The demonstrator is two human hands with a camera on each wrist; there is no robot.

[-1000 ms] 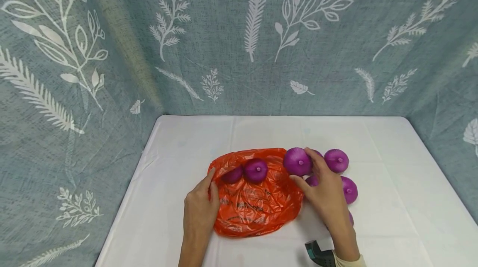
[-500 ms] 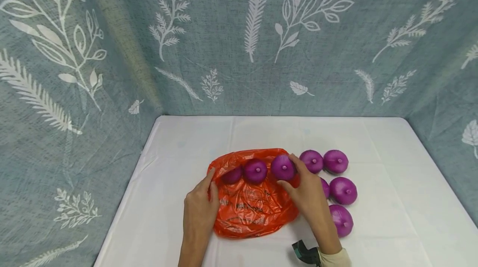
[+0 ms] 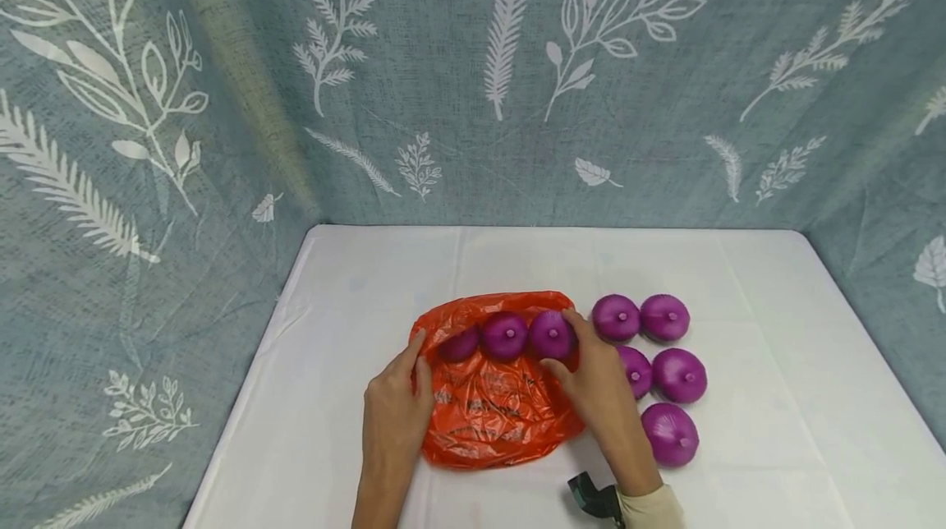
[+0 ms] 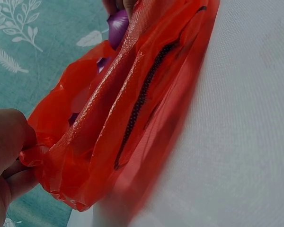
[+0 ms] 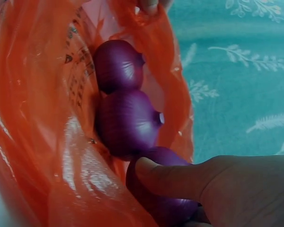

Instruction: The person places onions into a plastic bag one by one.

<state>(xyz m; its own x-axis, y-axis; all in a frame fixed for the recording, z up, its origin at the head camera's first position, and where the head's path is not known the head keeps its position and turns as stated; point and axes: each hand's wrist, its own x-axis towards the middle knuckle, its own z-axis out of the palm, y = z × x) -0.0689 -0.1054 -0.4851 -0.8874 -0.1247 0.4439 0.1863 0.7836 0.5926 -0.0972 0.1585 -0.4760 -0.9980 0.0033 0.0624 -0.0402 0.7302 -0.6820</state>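
A red-orange plastic bag (image 3: 488,422) with dark print lies on the table, its mouth spread. My left hand (image 3: 395,406) pinches the bag's left rim, which also shows in the left wrist view. Two purple onions (image 5: 128,123) sit in a row inside the mouth; the leftmost onion (image 3: 460,346) is partly covered by the bag. My right hand (image 3: 594,377) grips a third onion (image 3: 551,335) at the right side of the opening, right beside the middle one. In the right wrist view its thumb (image 5: 173,179) lies across that onion.
Several more purple onions (image 3: 678,376) lie in a cluster on the white table (image 3: 776,348), to the right of my right hand. A dark strap-like piece (image 3: 594,498) sits at the right wrist. Blue-green leaf-patterned cloth (image 3: 458,85) hangs behind and on both sides.
My right hand has carried an onion leftward from the bag's right edge into its mouth, beside the other two. The left hand has stayed at the left rim.
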